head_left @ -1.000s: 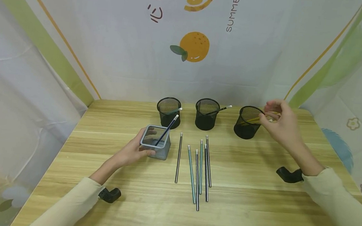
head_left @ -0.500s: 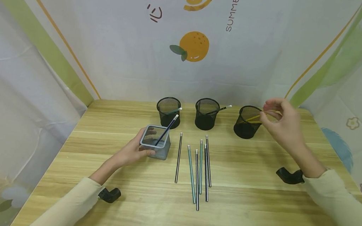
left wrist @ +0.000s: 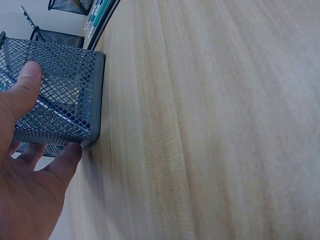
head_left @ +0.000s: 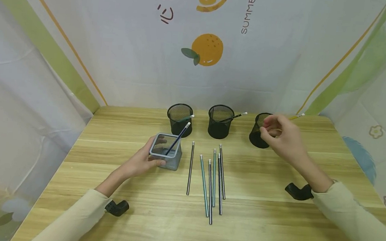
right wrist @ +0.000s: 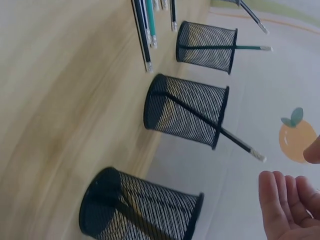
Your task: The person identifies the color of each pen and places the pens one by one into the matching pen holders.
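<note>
My left hand (head_left: 138, 165) grips a grey square mesh pen holder (head_left: 174, 163), in which a dark blue pencil (head_left: 180, 134) leans. In the left wrist view, the thumb lies on one wall of the holder and the fingers curl below it. My right hand (head_left: 284, 141) is above and in front of the right black mesh pencil cup (head_left: 256, 138), thumb and fingertips apart, nothing between them. A yellow pencil (head_left: 297, 116) sticks out of that cup behind the hand. In the right wrist view, the fingers (right wrist: 272, 205) are raised beyond the cup rims.
The middle black cup (head_left: 218, 132) holds a black pencil (head_left: 237, 116), and the left black cup (head_left: 181, 129) a teal one (head_left: 188, 118). Several loose pencils lie on the wooden table (head_left: 259, 224), among them a black pencil (head_left: 190, 169) and a teal pencil (head_left: 204, 185). A printed curtain (head_left: 251, 72) hangs behind.
My right hand has let go of the yellow pencil and moved left and a little toward me, across the right cup. My left hand and the square holder stay put.
</note>
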Available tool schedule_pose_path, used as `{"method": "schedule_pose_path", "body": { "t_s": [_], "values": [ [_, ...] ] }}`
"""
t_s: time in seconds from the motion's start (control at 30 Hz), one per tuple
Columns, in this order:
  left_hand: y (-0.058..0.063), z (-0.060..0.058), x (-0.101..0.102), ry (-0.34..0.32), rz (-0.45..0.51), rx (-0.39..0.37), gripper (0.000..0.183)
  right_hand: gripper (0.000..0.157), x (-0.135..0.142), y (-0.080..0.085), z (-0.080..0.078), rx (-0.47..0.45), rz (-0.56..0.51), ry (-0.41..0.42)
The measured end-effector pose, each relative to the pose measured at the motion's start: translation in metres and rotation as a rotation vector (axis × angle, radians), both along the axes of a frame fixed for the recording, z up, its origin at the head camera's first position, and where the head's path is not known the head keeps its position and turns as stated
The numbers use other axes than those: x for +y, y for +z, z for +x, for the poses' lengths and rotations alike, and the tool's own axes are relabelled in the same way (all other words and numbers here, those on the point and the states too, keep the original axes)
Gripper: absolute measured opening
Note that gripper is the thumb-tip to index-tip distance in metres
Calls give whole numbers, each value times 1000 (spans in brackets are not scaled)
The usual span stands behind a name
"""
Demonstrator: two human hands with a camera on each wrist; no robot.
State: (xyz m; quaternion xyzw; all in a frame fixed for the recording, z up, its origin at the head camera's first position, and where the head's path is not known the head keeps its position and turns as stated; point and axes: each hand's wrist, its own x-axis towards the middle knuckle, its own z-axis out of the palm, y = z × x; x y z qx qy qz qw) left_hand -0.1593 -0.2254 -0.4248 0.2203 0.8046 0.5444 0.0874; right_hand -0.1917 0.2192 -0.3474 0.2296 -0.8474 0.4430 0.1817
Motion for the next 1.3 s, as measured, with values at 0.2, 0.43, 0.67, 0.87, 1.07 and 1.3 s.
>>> {"method": "schedule_pose_path", "body": {
  "t_s": [0.2,0.43,0.67,0.87,1.07,1.3],
  "values": [
    [0,0,0,-1,1,3,83,8,-9,-8,0,-66,120,-1],
    [1,0,1,11,-13,3,82,15,-15,-17,-5,-271,217,14],
    [0,-1,1,8,-2,1,82,25,-20,-29,-14,-468,277,2],
    [0,-2,1,7,0,1,83,30,-29,-40,-22,-533,279,31],
    [-1,-1,0,-1,7,-1,82,36,-40,-49,-27,-605,314,50],
    [-2,-1,-1,-6,13,5,82,31,-56,-54,-30,-666,359,95]
  ]
}}
